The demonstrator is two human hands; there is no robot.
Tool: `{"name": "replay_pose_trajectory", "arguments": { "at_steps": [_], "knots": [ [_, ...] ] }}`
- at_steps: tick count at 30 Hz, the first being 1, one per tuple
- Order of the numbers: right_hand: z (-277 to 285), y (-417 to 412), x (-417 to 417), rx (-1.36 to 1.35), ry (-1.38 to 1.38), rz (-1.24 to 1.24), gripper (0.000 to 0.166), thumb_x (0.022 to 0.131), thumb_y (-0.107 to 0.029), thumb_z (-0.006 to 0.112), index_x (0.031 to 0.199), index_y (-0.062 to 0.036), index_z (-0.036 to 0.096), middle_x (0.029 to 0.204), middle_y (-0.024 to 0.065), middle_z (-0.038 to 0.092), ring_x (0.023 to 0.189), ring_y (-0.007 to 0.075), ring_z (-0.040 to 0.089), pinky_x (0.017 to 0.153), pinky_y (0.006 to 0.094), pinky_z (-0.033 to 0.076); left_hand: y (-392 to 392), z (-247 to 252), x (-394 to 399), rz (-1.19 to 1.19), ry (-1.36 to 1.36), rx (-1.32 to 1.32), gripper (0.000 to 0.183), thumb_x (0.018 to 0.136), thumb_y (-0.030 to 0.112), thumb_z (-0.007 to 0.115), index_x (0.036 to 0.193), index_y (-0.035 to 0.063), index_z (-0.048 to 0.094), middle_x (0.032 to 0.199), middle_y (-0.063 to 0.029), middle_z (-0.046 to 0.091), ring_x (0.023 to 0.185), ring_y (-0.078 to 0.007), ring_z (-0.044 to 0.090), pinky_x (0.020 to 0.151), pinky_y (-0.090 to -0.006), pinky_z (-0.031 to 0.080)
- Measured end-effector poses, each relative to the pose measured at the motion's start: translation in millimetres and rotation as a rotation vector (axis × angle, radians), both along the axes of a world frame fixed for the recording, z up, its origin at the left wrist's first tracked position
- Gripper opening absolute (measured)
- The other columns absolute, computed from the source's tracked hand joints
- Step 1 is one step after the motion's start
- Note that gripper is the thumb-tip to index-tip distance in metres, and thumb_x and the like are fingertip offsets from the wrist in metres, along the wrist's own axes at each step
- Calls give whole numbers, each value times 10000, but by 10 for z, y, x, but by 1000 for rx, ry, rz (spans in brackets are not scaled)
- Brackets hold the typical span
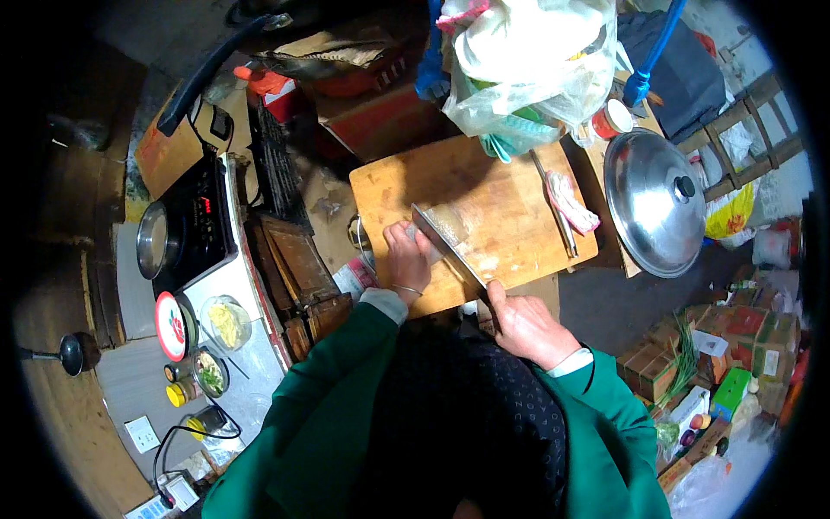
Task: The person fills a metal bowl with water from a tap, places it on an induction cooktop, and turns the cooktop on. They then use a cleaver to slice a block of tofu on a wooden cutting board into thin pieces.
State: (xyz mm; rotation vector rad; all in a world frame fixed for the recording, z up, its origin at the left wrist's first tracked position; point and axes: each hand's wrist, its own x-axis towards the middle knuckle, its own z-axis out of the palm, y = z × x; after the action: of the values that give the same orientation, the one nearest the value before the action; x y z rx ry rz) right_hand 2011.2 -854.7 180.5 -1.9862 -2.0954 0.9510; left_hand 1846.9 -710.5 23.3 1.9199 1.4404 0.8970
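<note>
My right hand (pixel 535 327) grips the handle of a kitchen knife (pixel 447 245) with a broad blade. Its blade slants up and left across a wooden cutting board (pixel 389 175). Just left of the blade, my left hand (pixel 408 259) has its fingers curled over a pale piece of food (pixel 436 253), mostly hidden by the hand and knife. A damp greyish patch (pixel 450 220) shows on the board beyond the blade. Toward the board's right side lie a long thin metal tool (pixel 565 233) and a pink-and-white cloth (pixel 570 204).
A plastic bag (pixel 525 65) hangs over the board's far edge. At right is a metal wok lid (pixel 655 201) beside a paper cup (pixel 611 119). The left counter holds an induction cooker (pixel 201 227), a metal pot (pixel 154 241) and a bowl of yellowish shreds (pixel 225 324). Cardboard boxes (pixel 648 366) stand lower right.
</note>
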Motion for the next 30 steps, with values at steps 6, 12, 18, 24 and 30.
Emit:
{"name": "replay_pose_trajectory", "arguments": {
  "at_steps": [6, 12, 18, 24, 30],
  "knots": [
    [-240, 328, -202, 103, 21, 43, 334, 749, -11, 552, 1031, 59, 388, 686, 267, 607, 701, 459, 614, 634, 522, 480, 24, -46, -9, 15, -25, -48, 326, 898, 91, 511, 1151, -80, 398, 1129, -305, 437, 1020, -470, 488, 884, -490, 422],
    [-119, 221, -142, 67, 42, 27, 348, 745, -12, 569, 1033, 60, 386, 713, 293, 615, 736, 464, 626, 661, 523, 492, 14, -94, -22, 22, -31, 6, 318, 894, 96, 528, 1125, -79, 397, 1124, -305, 431, 1017, -468, 487, 900, -486, 422],
    [-436, 631, -331, 89, 37, -1, 396, 729, -22, 613, 1045, 56, 386, 736, 293, 624, 748, 464, 630, 668, 521, 500, 16, -35, -39, -14, -3, -25, 314, 897, 102, 535, 1120, -76, 406, 1119, -298, 436, 1019, -461, 488, 903, -477, 425],
    [-380, 169, -134, -4, -21, 55, 427, 732, -27, 601, 1089, 68, 387, 758, 276, 632, 749, 440, 639, 642, 500, 509, 13, -92, -73, 6, 5, -19, 331, 899, 116, 536, 1144, -69, 411, 1141, -287, 436, 1041, -454, 487, 916, -466, 423],
    [-488, 224, -192, 65, -20, 63, 401, 748, -45, 594, 1076, 59, 387, 751, 274, 621, 736, 458, 618, 642, 510, 496, 1, 5, -58, 32, 23, -117, 344, 912, 152, 526, 1159, -63, 418, 1170, -276, 435, 1076, -431, 477, 950, -457, 405]
  ]
}}
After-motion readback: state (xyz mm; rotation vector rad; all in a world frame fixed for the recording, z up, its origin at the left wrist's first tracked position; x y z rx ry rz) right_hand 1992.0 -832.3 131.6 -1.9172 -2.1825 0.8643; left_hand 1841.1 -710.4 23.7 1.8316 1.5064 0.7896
